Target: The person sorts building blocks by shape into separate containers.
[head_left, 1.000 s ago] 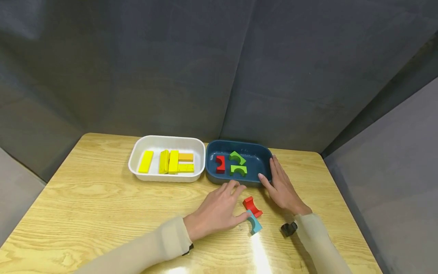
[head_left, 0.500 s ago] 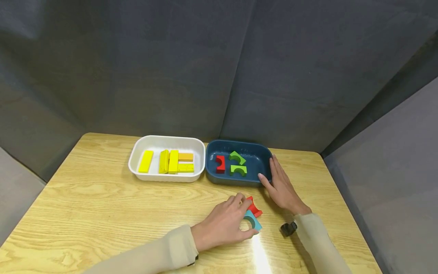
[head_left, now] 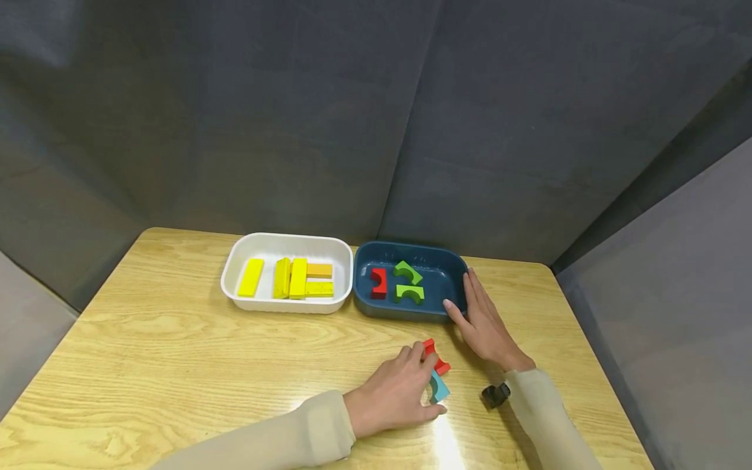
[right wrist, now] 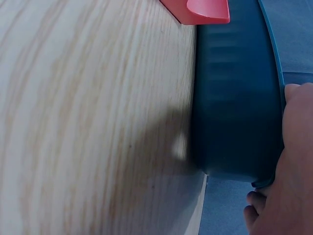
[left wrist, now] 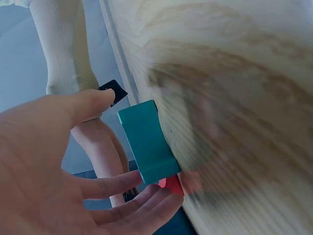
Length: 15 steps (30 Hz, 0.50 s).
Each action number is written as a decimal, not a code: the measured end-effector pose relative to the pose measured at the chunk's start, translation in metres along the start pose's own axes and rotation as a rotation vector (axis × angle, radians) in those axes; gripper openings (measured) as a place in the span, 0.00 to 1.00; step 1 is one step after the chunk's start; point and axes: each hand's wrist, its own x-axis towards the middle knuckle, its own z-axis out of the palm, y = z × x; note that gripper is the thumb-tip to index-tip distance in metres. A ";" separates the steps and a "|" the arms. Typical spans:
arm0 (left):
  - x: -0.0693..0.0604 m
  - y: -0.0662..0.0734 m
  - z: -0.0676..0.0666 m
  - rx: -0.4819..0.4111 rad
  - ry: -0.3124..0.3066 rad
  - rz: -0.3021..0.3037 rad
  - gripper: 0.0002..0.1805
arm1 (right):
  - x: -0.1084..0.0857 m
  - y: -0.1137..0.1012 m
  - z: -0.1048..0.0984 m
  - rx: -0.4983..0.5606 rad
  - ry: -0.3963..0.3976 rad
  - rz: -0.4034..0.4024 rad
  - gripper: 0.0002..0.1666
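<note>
My left hand [head_left: 399, 391] reaches round a light-blue arch block [head_left: 439, 388] on the table. In the left wrist view the index finger touches one end of that block [left wrist: 146, 142], while the thumb [left wrist: 105, 99] stands apart from its other end. Against the blue block lies a red arch block [head_left: 437, 358], partly hidden behind the fingers. My right hand [head_left: 487, 326] rests with straight fingers along the right end of a dark blue tray [head_left: 436, 312], thumb at its front rim. Inside the tray lie a red arch block [head_left: 378, 283] and two green arch blocks [head_left: 409, 294].
A white tray [head_left: 235, 299] with several yellow blocks [head_left: 298, 278] and an orange one [head_left: 320, 270] stands left of the blue tray, close beside it. Grey cloth [head_left: 294, 130] hangs behind the wooden table [head_left: 176, 365]. A black wrist device [head_left: 496, 395] sits at the right cuff.
My left hand has moved right and toward the front edge, and its fingers now surround the light-blue block. The right hand stays at the tray.
</note>
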 end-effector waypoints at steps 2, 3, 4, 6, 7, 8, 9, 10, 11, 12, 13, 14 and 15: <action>0.001 0.001 0.002 0.013 0.005 0.000 0.40 | 0.000 0.000 0.000 -0.002 0.004 0.000 0.53; 0.002 0.001 0.003 0.021 0.006 0.000 0.40 | 0.000 0.000 0.000 -0.004 0.005 0.000 0.53; 0.003 0.001 0.004 0.028 0.005 0.000 0.40 | 0.000 0.000 0.000 -0.005 0.008 -0.001 0.53; 0.004 0.002 0.005 0.041 -0.005 -0.008 0.41 | 0.000 0.000 0.000 -0.005 0.014 -0.004 0.53; 0.005 0.002 0.006 0.044 -0.014 -0.014 0.41 | 0.000 0.000 0.000 -0.003 0.015 -0.007 0.53; 0.005 0.002 0.007 0.045 -0.024 -0.020 0.41 | 0.000 0.000 0.000 -0.003 0.018 -0.010 0.53; 0.006 0.002 0.007 0.046 -0.035 -0.026 0.42 | 0.000 0.000 -0.001 -0.001 0.020 -0.011 0.53; 0.006 0.003 0.007 0.047 -0.045 -0.034 0.43 | 0.000 0.000 -0.001 0.002 0.020 -0.012 0.53; 0.007 0.003 0.007 0.047 -0.052 -0.039 0.43 | 0.000 0.000 -0.001 0.004 0.019 -0.011 0.53; 0.007 0.003 0.008 0.046 -0.059 -0.044 0.43 | -0.001 -0.001 -0.001 0.004 0.016 -0.011 0.53; 0.008 0.004 0.008 0.048 -0.064 -0.047 0.43 | -0.001 -0.001 0.000 0.003 0.016 -0.008 0.53; 0.008 0.004 0.008 0.049 -0.066 -0.048 0.43 | -0.001 -0.001 0.000 0.001 0.016 -0.007 0.53; 0.009 0.004 0.008 0.051 -0.067 -0.048 0.43 | -0.001 -0.001 0.000 0.001 0.018 -0.006 0.53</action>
